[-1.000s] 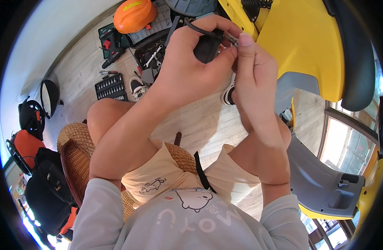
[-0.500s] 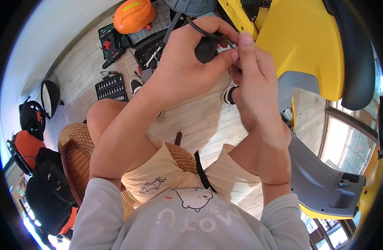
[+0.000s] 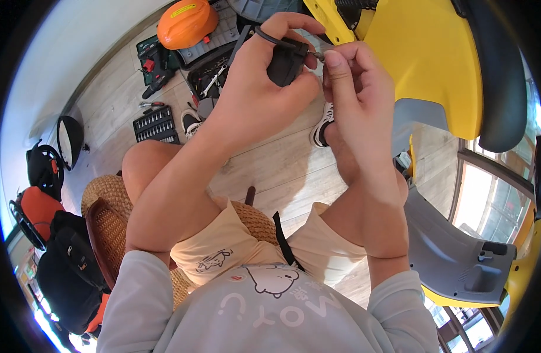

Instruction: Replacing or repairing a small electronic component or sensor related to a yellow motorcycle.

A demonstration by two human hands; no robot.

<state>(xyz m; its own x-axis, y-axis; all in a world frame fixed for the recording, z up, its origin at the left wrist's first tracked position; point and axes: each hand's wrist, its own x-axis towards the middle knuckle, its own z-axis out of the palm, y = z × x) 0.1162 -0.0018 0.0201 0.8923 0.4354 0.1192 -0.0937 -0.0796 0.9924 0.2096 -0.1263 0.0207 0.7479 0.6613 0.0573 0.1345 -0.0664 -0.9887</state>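
A black boxy part (image 3: pixel 285 63) sits within the curve of my left hand (image 3: pixel 258 82), its fingers wrapped partly round it and its thumb stretched along the near side. A black cable (image 3: pixel 273 39) loops over the index finger of that hand. On the right of the boxy part a thin metal piece (image 3: pixel 319 56) sticks out. My right hand (image 3: pixel 360 79) pinches its end between thumb and index finger, the other fingers curled. Exactly how the metal piece joins the cable or the part is too small to tell.
Beyond my hands stand an open tool case with wrenches (image 3: pixel 213 82) and an orange helmet (image 3: pixel 187 23). On the left floor lie a cordless drill (image 3: pixel 158 70) and a socket set (image 3: pixel 156 125). A yellow vehicle body (image 3: pixel 429 59) rises at the right, near my right hand.
My left thumb and index finger have spread away from the metal piece, showing more of the boxy part. Both hands have shifted slightly; the right still pinches the piece.
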